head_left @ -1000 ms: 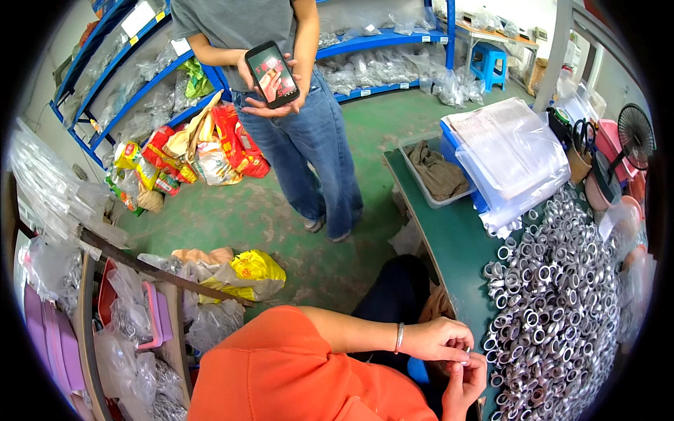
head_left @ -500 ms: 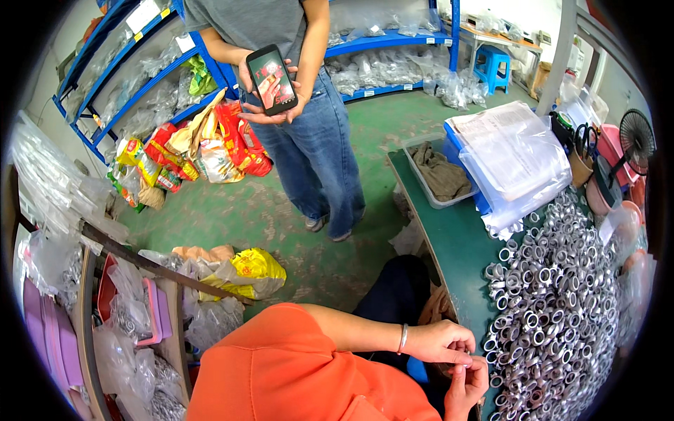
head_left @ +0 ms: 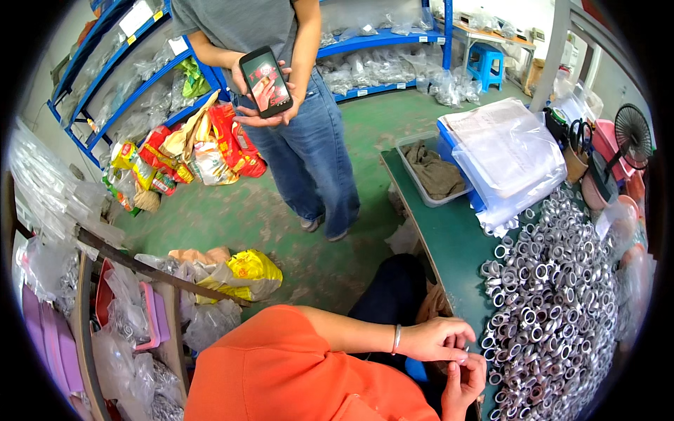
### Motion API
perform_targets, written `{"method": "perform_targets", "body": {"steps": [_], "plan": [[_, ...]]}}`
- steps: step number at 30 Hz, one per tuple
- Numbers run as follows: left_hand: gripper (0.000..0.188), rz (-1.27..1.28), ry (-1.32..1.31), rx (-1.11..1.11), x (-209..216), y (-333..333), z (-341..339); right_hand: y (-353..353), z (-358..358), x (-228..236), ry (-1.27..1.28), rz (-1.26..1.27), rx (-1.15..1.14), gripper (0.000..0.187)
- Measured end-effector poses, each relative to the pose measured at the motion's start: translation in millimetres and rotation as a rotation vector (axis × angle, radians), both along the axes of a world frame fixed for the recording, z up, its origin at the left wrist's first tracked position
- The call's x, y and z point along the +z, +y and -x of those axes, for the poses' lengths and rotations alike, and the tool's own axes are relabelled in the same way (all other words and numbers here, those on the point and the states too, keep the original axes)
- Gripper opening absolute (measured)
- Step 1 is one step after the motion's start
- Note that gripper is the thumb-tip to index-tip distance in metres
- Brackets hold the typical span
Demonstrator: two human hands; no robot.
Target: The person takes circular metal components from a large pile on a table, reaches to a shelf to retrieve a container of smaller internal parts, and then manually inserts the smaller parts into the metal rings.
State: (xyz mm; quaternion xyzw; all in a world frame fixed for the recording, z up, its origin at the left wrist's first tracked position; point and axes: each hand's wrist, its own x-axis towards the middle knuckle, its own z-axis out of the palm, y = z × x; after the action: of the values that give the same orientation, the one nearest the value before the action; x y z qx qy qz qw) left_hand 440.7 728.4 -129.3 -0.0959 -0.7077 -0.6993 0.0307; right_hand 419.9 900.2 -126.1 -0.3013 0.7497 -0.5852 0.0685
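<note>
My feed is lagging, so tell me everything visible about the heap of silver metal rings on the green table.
The heap of silver-grey, metal-looking rings spreads over the right of the dark-green tabletop, loose and overlapping. Rings lie at mixed angles, many with round holes showing. The bare right hand is just left of it; contact is unclear.

A small silvery piece [head_left: 467, 348], its shape mostly hidden, sits between the left hand [head_left: 439, 339] and right hand [head_left: 468, 379]. Near it, many grey metal rings [head_left: 547, 316] lie heaped, overlapping at mixed angles, on the green tabletop [head_left: 449, 231].
</note>
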Motion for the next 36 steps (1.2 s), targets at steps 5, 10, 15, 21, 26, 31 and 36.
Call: {"method": "perform_targets", "body": {"steps": [5,10,15,21,26,31,36], "plan": [[0.019,-0.125,0.133,-0.016,16,-7,6,-3,5,8,0.306,-0.022,-0.059,0.012],[0.019,-0.440,0.038,-0.165,44,10,25,1,12,-4,0.366,-0.018,-0.093,0.011],[0.027,-0.134,-0.004,0.154,30,33,28,13,16,-20,-0.050,0.333,-0.148,0.015],[0.022,-0.269,-0.174,0.015,-12,36,13,13,11,-29,0.072,0.253,-0.079,0.014],[0.030,-0.079,-0.231,-0.066,4,28,12,11,10,-26,0.017,0.252,-0.181,0.012],[0.027,-0.159,-0.239,0.053,5,29,15,12,20,-12,0.164,0.192,-0.174,0.014],[0.022,-0.197,-0.192,0.068,3,29,16,10,25,-17,0.154,0.279,-0.102,0.010]]}}
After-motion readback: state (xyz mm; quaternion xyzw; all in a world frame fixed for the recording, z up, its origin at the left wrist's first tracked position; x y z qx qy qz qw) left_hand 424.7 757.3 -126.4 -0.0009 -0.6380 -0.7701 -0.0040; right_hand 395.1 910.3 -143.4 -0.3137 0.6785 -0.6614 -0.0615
